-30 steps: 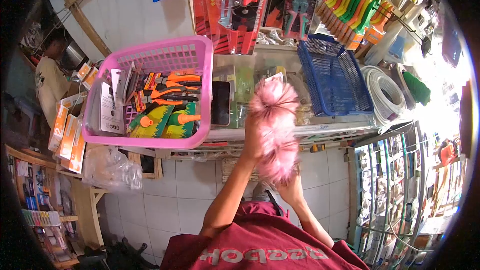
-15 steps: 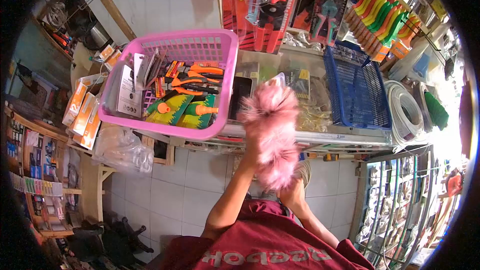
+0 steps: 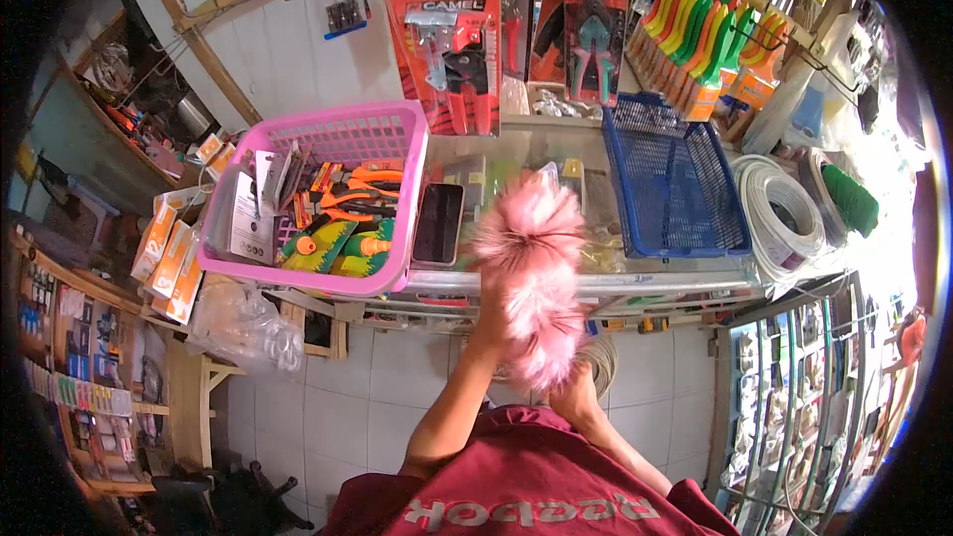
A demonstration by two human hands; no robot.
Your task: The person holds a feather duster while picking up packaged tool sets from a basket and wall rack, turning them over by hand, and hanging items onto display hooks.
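A fluffy pink duster (image 3: 536, 278) is held upright in front of my chest, over the counter's front edge, its fibres smeared by motion. My left hand (image 3: 493, 313) is closed round its left side, with most of the fingers hidden in the fluff. At the duster's lower end my right hand (image 3: 574, 392) is closed; the part it grips is covered by the fibres. Behind the duster lies the glass counter top (image 3: 476, 151) with small packets under or on it. A black phone (image 3: 438, 224) rests left of the duster, beside the pink basket (image 3: 415, 189).
Pliers (image 3: 372, 194) and packaged items fill the pink basket. A blue basket (image 3: 685, 250) sits at the right, next to a white cable coil (image 3: 779, 218). Carded tools (image 3: 447, 60) and colourful brushes (image 3: 695, 40) hang above. Orange boxes (image 3: 177, 268) stand at far left.
The view has shifted, so the hanging goods and the baskets appear lower and further left, and the phone shows more fully. Both hands still hold the duster, which has tipped slightly.
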